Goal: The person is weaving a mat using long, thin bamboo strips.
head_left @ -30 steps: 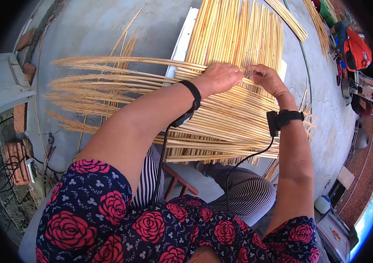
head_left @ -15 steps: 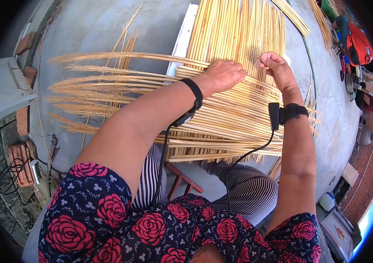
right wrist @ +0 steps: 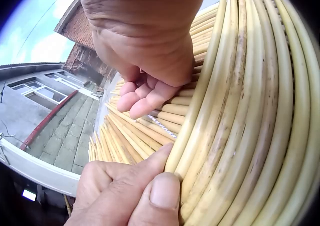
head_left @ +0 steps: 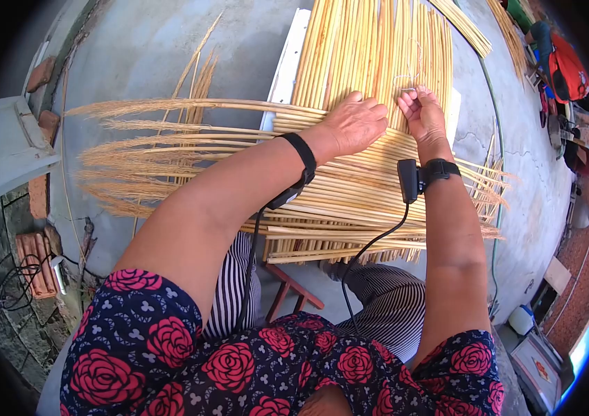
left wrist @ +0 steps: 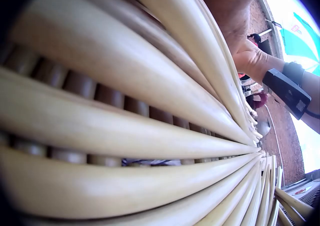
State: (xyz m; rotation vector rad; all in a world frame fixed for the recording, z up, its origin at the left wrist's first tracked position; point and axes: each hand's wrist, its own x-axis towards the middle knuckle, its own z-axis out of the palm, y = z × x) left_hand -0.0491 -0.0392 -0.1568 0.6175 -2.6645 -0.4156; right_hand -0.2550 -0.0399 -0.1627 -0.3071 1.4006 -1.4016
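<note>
A layer of sorghum stalks [head_left: 350, 173] lies crosswise over a bed of upright-running stalks [head_left: 346, 48], their brushy heads [head_left: 128, 152] fanning out at the left. My left hand [head_left: 355, 125] lies over the uppermost cross stalks; in the right wrist view its thumb and forefinger pinch the edge stalk [right wrist: 200, 106]. Beyond it, my right hand [head_left: 425, 114] hovers over the bed with curled fingers, pinching a thin string [head_left: 409, 78]. A pale twisted cord [right wrist: 162, 126] shows below those fingers in the right wrist view. The pinch itself is partly hidden there.
A white board [head_left: 287, 62] edges out under the bed's left side. More stalks [head_left: 464, 28] lie at the top right on the concrete floor. A red wooden stool [head_left: 287, 288] is by the knees. Cables run from both wrist cameras. A red bag [head_left: 568, 69] sits at the far right.
The right hand has drawn away from the left hand, then swung a little back leftward. The left hand stays at the upper stalks; the topmost brushy head has dropped slightly.
</note>
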